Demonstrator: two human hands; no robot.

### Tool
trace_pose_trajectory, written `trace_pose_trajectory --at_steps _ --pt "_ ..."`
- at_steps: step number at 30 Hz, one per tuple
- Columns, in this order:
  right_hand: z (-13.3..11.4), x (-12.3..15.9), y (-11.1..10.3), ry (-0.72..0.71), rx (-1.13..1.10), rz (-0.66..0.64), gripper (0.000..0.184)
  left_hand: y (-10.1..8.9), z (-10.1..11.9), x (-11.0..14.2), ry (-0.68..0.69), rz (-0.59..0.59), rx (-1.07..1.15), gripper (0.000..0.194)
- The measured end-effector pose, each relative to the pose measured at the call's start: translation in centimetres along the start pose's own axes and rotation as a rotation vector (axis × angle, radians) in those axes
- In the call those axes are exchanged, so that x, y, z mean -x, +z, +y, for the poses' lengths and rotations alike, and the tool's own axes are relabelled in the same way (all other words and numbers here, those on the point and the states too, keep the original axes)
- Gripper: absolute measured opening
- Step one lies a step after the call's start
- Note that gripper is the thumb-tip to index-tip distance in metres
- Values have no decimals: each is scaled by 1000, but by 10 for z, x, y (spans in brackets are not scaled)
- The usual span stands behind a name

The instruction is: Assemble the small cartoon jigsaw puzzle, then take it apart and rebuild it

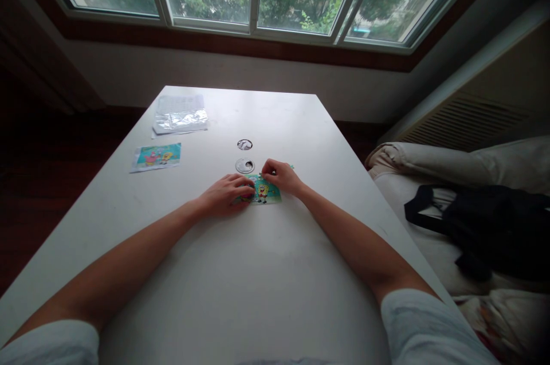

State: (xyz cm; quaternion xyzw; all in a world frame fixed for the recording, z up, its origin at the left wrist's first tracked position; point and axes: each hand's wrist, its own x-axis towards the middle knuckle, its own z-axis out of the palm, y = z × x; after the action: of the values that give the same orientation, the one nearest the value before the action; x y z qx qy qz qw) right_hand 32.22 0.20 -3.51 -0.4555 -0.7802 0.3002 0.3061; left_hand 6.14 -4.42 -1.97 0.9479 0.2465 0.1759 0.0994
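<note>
A small jigsaw puzzle (263, 192) with a yellow cartoon figure on a green-blue ground lies flat on the white table. My left hand (232, 190) rests over its left part, fingers stretched out and covering some of the picture. At the upper edge, my right hand (278, 175) is closed in a pinch on a puzzle piece that the fingers mostly hide. A bit of green (292, 167) shows just beyond the right knuckles. Two round discs with black-and-white pictures, a nearer one (245, 165) and a farther one (244, 145), lie beyond the hands.
On the table's left lies a picture sheet (157, 157) with cartoon figures. Behind it are clear plastic bags (180, 114). The white table (240, 296) ends before the window wall. To the right, a pale sofa (429, 170) holds a dark garment (498, 227).
</note>
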Motion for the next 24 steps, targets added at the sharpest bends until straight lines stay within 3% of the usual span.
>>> trace_pose_trajectory --at_steps 17,24 --pt "0 -2 3 -63 123 4 8 2 0 0 -7 -1 -7 30" --pt "-1 0 3 -34 68 -5 15 2 0 0 -8 1 -6 30"
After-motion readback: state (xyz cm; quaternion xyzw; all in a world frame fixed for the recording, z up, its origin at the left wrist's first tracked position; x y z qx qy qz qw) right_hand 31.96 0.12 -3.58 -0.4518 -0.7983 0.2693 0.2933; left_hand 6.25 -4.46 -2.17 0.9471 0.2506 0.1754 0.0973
